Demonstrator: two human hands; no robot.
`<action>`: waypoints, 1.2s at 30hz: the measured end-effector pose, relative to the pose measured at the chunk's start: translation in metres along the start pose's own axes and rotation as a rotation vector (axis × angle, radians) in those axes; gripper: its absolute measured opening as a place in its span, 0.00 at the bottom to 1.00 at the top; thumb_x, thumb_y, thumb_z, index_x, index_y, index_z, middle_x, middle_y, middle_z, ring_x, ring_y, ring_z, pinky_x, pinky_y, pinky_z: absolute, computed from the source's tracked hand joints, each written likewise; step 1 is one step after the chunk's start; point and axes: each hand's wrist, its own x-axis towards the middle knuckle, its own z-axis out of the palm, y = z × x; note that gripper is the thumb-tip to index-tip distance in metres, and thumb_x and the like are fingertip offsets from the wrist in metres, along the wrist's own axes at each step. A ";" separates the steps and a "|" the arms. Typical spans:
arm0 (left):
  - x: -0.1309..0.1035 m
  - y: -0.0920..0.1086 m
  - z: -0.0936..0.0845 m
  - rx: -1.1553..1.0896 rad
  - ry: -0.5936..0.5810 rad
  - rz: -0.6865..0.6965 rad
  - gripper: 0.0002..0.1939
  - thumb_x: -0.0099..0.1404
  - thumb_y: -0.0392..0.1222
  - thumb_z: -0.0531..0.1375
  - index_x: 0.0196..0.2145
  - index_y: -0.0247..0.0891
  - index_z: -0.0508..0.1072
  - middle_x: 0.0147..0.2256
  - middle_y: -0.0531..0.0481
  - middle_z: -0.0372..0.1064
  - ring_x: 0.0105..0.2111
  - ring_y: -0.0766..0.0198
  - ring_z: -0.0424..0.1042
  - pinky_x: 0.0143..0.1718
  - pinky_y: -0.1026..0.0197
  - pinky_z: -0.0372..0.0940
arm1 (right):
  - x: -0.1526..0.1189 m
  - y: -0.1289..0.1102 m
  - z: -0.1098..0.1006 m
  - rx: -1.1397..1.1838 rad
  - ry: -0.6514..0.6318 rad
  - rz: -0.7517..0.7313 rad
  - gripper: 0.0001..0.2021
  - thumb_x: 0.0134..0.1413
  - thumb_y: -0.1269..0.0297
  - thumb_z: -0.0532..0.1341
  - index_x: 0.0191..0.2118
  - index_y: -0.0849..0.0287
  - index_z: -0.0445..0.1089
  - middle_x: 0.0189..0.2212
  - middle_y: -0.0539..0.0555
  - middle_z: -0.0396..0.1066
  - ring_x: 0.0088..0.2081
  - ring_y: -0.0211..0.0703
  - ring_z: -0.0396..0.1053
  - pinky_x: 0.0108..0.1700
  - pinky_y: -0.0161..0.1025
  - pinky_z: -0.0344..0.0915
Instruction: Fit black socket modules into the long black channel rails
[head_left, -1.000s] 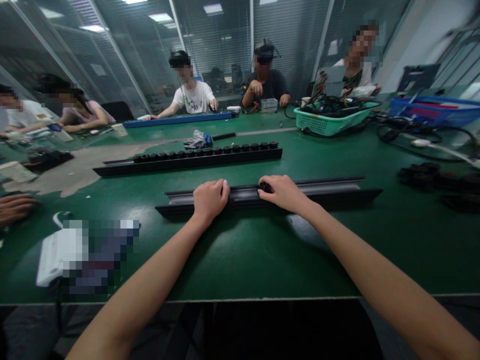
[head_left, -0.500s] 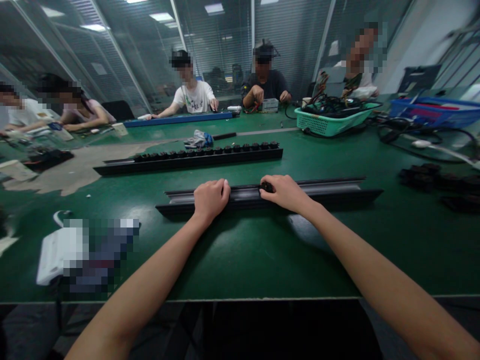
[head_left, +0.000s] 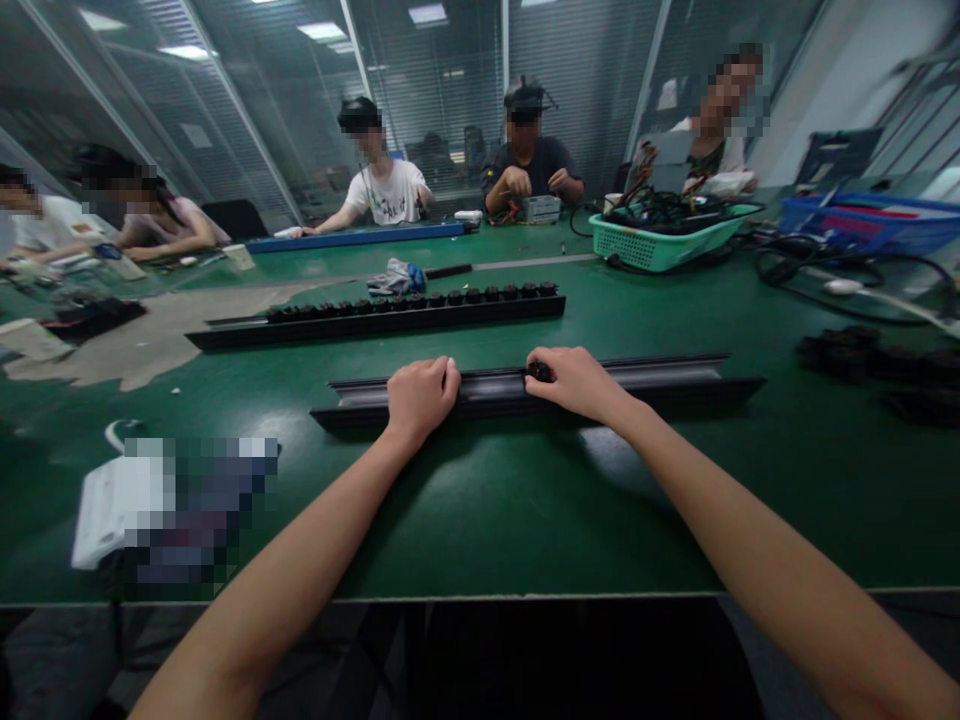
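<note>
In the head view, the near black channel (head_left: pixel 675 392) lies lengthwise across the green table (head_left: pixel 495 520), in front of the person. The left hand (head_left: pixel 422 397) has its fingers together, clamped over the channel left of its middle. The right hand (head_left: pixel 574 380) pinches a small black part (head_left: pixel 538 371) at the channel, thumb and fingers closed on it; the hand hides some of the part and the channel beyond.

Behind lies the far black channel (head_left: pixel 390 325) with a row of round black pieces (head_left: pixel 454 299), then a grey-and-blue glove (head_left: pixel 397 278). Farther back stand a green basket (head_left: pixel 660 248) heaped with cables and a blue basket (head_left: pixel 870 225). Dark parts (head_left: pixel 855 352) lie at the right; a white device (head_left: pixel 112 510) is at the left, beside a pixelated item. A co-worker's white shirt (head_left: pixel 390 195) bears dark lettering, too small to read.
</note>
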 end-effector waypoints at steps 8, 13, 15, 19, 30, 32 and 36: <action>0.000 0.000 -0.001 -0.006 -0.011 -0.002 0.23 0.74 0.48 0.43 0.32 0.40 0.73 0.32 0.45 0.75 0.32 0.57 0.72 0.31 0.58 0.53 | 0.000 0.000 0.001 -0.025 0.007 0.011 0.12 0.58 0.59 0.57 0.43 0.59 0.72 0.39 0.59 0.76 0.40 0.49 0.72 0.41 0.41 0.59; 0.000 0.000 -0.001 -0.022 -0.020 -0.007 0.24 0.74 0.49 0.43 0.32 0.40 0.74 0.33 0.44 0.75 0.33 0.57 0.72 0.32 0.58 0.55 | 0.000 0.001 -0.001 -0.050 0.001 0.026 0.12 0.58 0.59 0.57 0.42 0.58 0.71 0.38 0.59 0.76 0.39 0.49 0.72 0.40 0.41 0.59; 0.000 0.000 -0.001 -0.020 -0.024 -0.009 0.23 0.74 0.49 0.43 0.32 0.39 0.74 0.33 0.43 0.76 0.33 0.57 0.72 0.32 0.58 0.55 | 0.000 0.000 -0.002 -0.056 -0.010 0.031 0.12 0.58 0.59 0.57 0.42 0.58 0.71 0.37 0.58 0.76 0.38 0.49 0.71 0.40 0.40 0.59; 0.000 -0.001 -0.001 -0.005 -0.020 -0.005 0.23 0.74 0.49 0.43 0.32 0.40 0.74 0.33 0.44 0.76 0.33 0.57 0.72 0.32 0.58 0.55 | 0.002 0.001 -0.003 -0.057 -0.028 0.047 0.11 0.58 0.59 0.58 0.43 0.58 0.70 0.36 0.58 0.76 0.37 0.49 0.71 0.39 0.40 0.58; -0.001 -0.001 -0.002 -0.001 -0.017 -0.007 0.24 0.74 0.49 0.43 0.31 0.40 0.73 0.33 0.44 0.76 0.33 0.57 0.73 0.32 0.58 0.54 | 0.006 0.021 -0.012 0.158 -0.201 -0.075 0.13 0.58 0.55 0.60 0.44 0.57 0.66 0.30 0.51 0.70 0.31 0.41 0.64 0.33 0.36 0.55; -0.001 -0.001 -0.001 -0.008 -0.018 -0.007 0.24 0.74 0.49 0.43 0.31 0.40 0.73 0.33 0.44 0.76 0.33 0.57 0.72 0.32 0.58 0.54 | 0.003 0.024 -0.007 0.187 -0.149 -0.100 0.13 0.59 0.55 0.59 0.44 0.58 0.66 0.31 0.51 0.70 0.31 0.41 0.65 0.35 0.36 0.55; 0.000 -0.001 0.000 -0.022 -0.021 -0.003 0.24 0.74 0.49 0.43 0.31 0.40 0.73 0.32 0.43 0.76 0.33 0.57 0.72 0.31 0.58 0.54 | -0.002 0.028 0.007 0.201 0.001 -0.134 0.13 0.61 0.54 0.57 0.43 0.58 0.68 0.34 0.53 0.73 0.34 0.42 0.67 0.38 0.37 0.55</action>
